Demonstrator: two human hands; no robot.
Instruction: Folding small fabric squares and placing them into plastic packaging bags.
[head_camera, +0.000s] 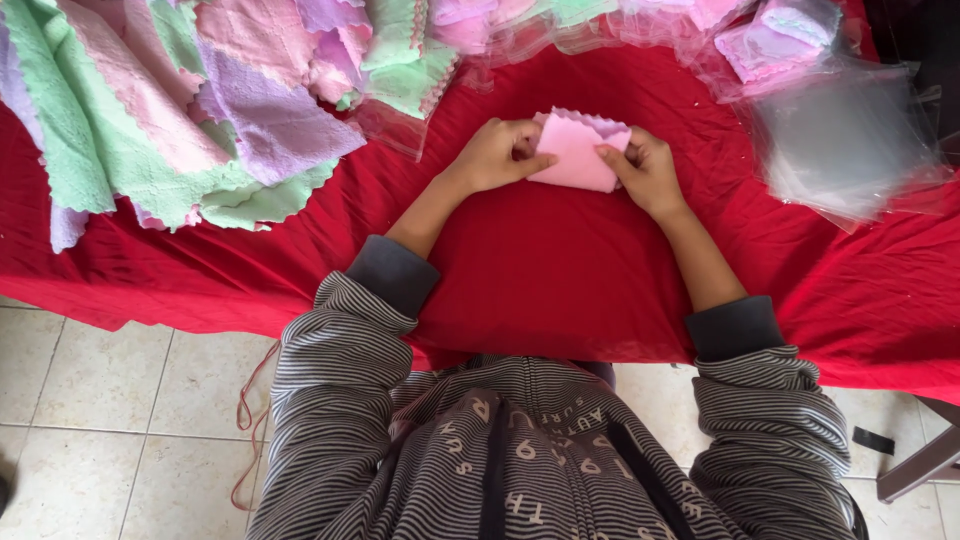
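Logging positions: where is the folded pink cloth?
Head view, upper centre: pink cloth held between left hand and right hand over the red table cover.

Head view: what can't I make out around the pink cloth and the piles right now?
- Pink cloth: its underside and folds, hidden by both hands' fingers.
- Pile of pastel cloths: cut off by the top and left edges.
- Clear plastic bags: number untellable, overlapping and see-through.

Counter: I see a red cloth (560, 270) draped over it.
Floor: pale square tiles (120, 420).
Furniture: dark chair leg (925, 462) at right.
Light: soft daylight.
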